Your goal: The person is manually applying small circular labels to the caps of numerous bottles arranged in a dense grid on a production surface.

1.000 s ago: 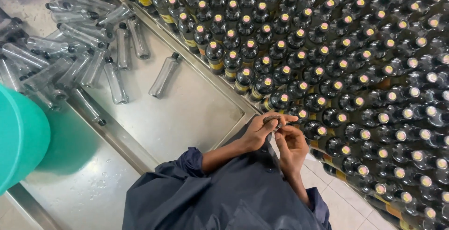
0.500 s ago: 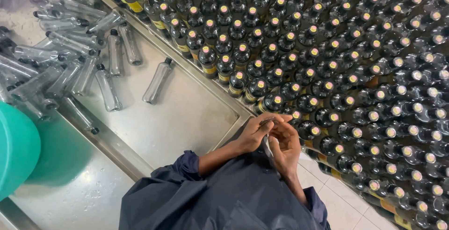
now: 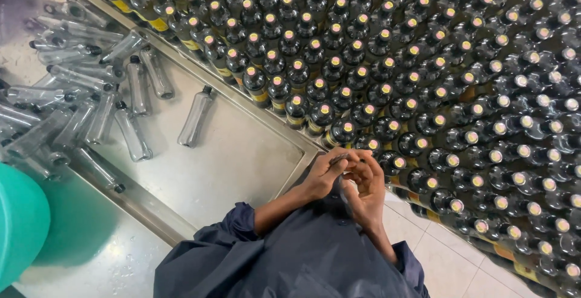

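Note:
My left hand [image 3: 322, 175] and my right hand [image 3: 367, 188] are pressed together at the corner of the steel table [image 3: 242, 165]. Their fingers close around one small object [image 3: 339, 159] with a dark top. Most of that object is hidden between my palms, so I cannot tell its kind. Both forearms come out of dark blue sleeves [image 3: 290, 261]. Just beyond my fingertips stand the nearest dark bottles [image 3: 387, 129] with pale caps.
Many upright dark capped bottles [image 3: 460, 92] fill the right and top. Several empty clear bottles [image 3: 91, 98] lie in a heap on the steel table at left, one [image 3: 196, 116] lying apart. A teal tub [image 3: 21, 225] sits at the left edge. Tiled floor [image 3: 454, 261] shows at lower right.
My hands have stayed together at the same spot, the fingers shifting a little around the small object. The bottles have not moved.

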